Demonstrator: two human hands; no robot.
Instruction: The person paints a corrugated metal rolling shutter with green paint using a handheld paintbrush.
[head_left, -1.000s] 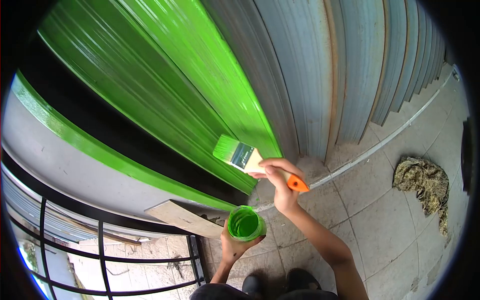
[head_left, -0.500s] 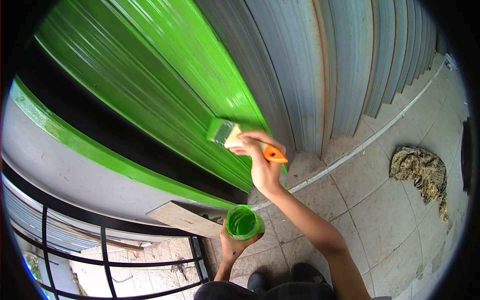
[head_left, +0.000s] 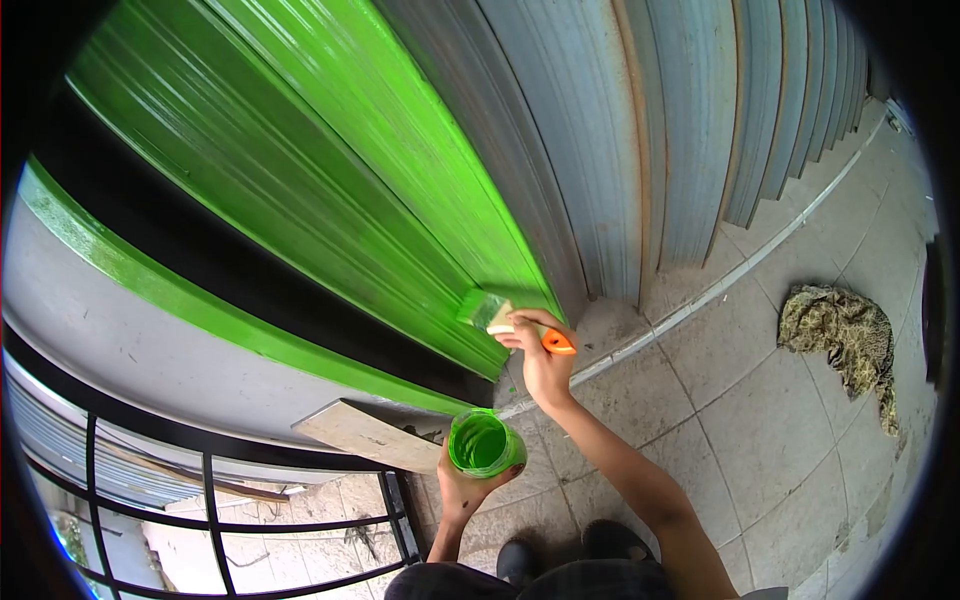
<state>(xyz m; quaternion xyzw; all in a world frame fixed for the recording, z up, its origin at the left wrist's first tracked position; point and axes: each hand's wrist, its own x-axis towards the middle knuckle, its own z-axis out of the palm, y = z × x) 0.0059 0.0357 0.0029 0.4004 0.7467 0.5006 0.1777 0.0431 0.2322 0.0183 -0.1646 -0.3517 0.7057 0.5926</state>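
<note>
My right hand (head_left: 543,362) is closed round the handle of a paintbrush (head_left: 500,314) with an orange tip. Green paint coats its bristles, which touch the lower end of the green-painted metal panel (head_left: 400,190). Below and to the left, my left hand (head_left: 467,490) holds a clear jar (head_left: 484,443) of green paint upright, its mouth open toward me. Wet, streaky paint shines on the panel beside the unpainted grey metal (head_left: 590,130).
A crumpled cloth (head_left: 842,335) lies on the tiled floor (head_left: 770,440) at the right. A flat board (head_left: 370,437) rests left of the jar, near a black-framed grille (head_left: 210,490). Two dark shoes show at the bottom.
My right hand and the brush have moved down and slightly right along the green panel toward its lower end. My left hand and the jar have barely moved.
</note>
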